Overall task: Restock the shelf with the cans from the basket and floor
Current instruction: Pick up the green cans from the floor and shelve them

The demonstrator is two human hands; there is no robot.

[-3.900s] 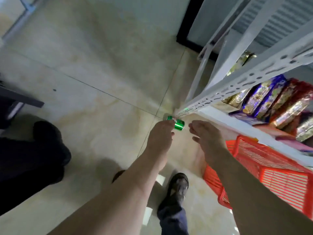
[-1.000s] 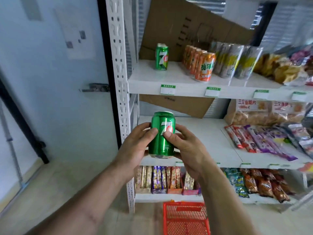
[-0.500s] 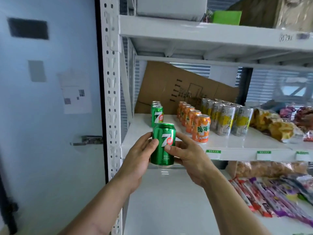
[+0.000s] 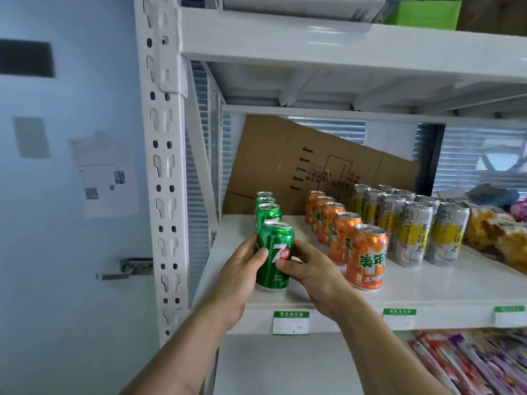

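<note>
Hands both on one green 7up can (image 4: 274, 255), upright, logo facing camera. Left hand (image 4: 239, 276) wraps the can's left side, thumb across the front just beside the logo; right hand (image 4: 309, 270) takes the right side, thumb tip on the lower front, fingers curled behind. Can sits between the two palms, gripped from both sides. Its base is at the white shelf board (image 4: 413, 292), near the front edge; cannot tell whether it touches the board or hangs just above. It stands at the front of a row of green cans (image 4: 267, 212) running straight back, three visible behind it, nearest one just behind the held can. To the right, apart from it, a row of orange cans (image 4: 368, 256) with Chinese lettering, then two rows of silver-and-yellow cans (image 4: 416, 233) further right. Bagged snacks (image 4: 496, 235) at the shelf's far right end. Flattened cardboard box (image 4: 308, 166) leans tilted behind the cans. Price label with green top (image 4: 291, 322) on the shelf's front lip, directly below the held can, between the two forearms; two more labels along the lip to the right. White perforated upright post (image 4: 165, 172) left of the left hand. Lower shelf at bottom right holds purple and red snack packets (image 4: 467, 363). Upper shelf carries a green box (image 4: 422, 11), partly cut off. Blue wall on the left with a posted paper sheet (image 4: 107, 178).
</note>
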